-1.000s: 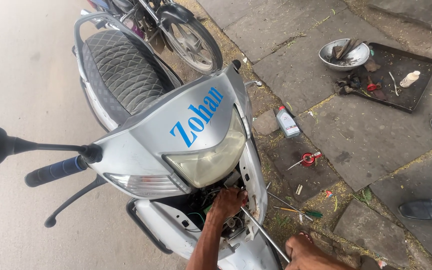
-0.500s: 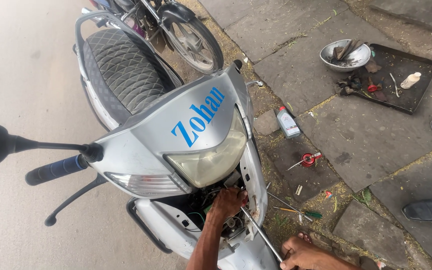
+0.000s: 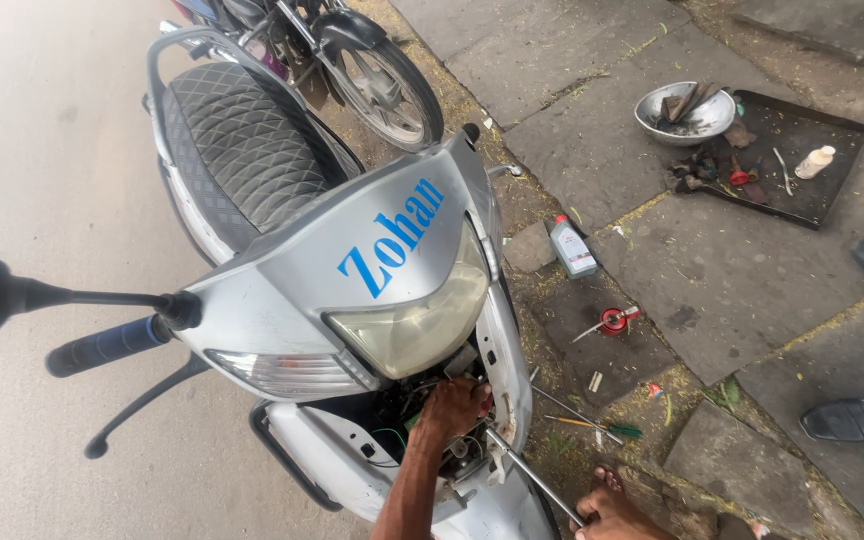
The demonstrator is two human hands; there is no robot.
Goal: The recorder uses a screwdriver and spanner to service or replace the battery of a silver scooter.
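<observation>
Scooter [image 3: 352, 270], silver, fills the middle of the frame, its front panel opened below the headlight [image 3: 407, 325] so that wires and parts show in the lower centre. Left hand [image 3: 452, 408] reaches up into this open cavity, fingers curled around something among the wires; what exactly it grips I cannot tell, because the hand covers it. Right hand [image 3: 607, 512], at the bottom edge and partly cut off, is closed around the lower end of a long metal rod [image 3: 532, 475]. The rod's long axis runs diagonally, from this hand up and left to the cavity, ending just beside the left hand, which is nearer to the work point. Its tip is hidden behind the panel edge. A small screwdriver [image 3: 592, 427] lies on the ground near the rod.
</observation>
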